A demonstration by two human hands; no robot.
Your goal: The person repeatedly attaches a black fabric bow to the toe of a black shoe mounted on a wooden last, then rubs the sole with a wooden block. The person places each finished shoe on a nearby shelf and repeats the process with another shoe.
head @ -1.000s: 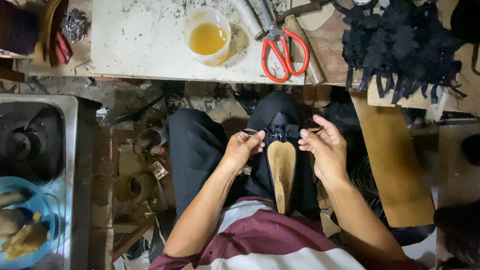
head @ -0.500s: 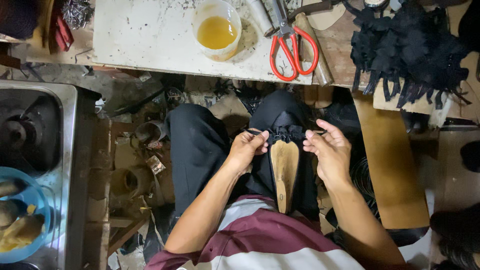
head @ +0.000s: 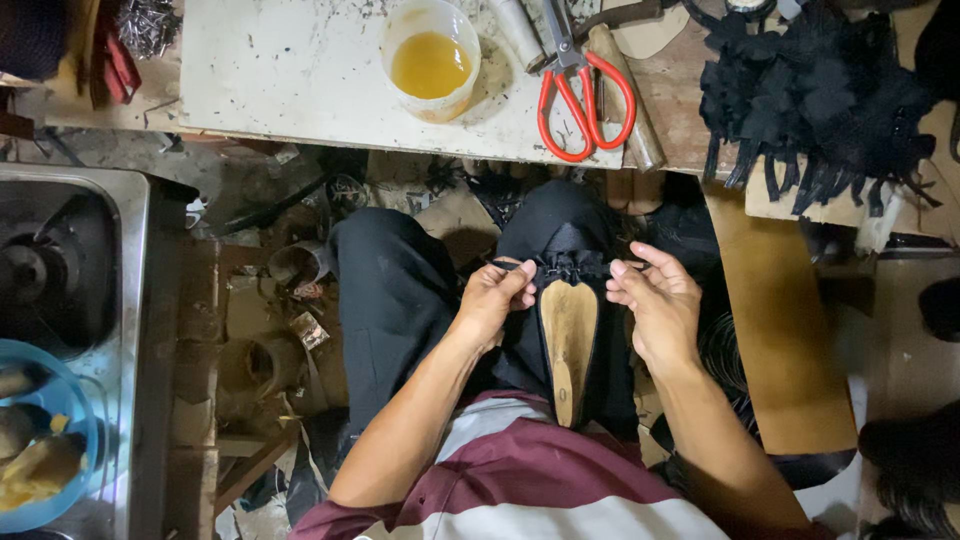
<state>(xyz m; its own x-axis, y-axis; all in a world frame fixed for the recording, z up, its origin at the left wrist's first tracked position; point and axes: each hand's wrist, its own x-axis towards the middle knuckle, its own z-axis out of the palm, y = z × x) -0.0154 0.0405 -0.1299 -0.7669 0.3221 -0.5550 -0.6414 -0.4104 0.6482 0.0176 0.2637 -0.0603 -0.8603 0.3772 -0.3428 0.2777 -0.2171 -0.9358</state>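
A shoe last with a tan insole [head: 568, 335] lies sole-up on my lap, its toe pointing away from me. Black upper fabric [head: 566, 268] is gathered in pleats over the toe end. My left hand [head: 492, 300] pinches the fabric edge at the left side of the toe. At the right side, my right hand [head: 652, 300] holds the fabric between thumb and forefinger, its other fingers spread. My black trousers [head: 395, 300] show beneath the last.
A white worktop [head: 290, 70] ahead carries a cup of yellow glue [head: 430, 60] and red-handled scissors [head: 585, 90]. A heap of black fabric pieces [head: 815, 100] lies at the right. A metal sink [head: 75, 280] and a blue bowl [head: 50, 450] are at the left.
Both hands stay at the toe of the last, shifted slightly as they work the pleated fabric. The view has tilted a little.
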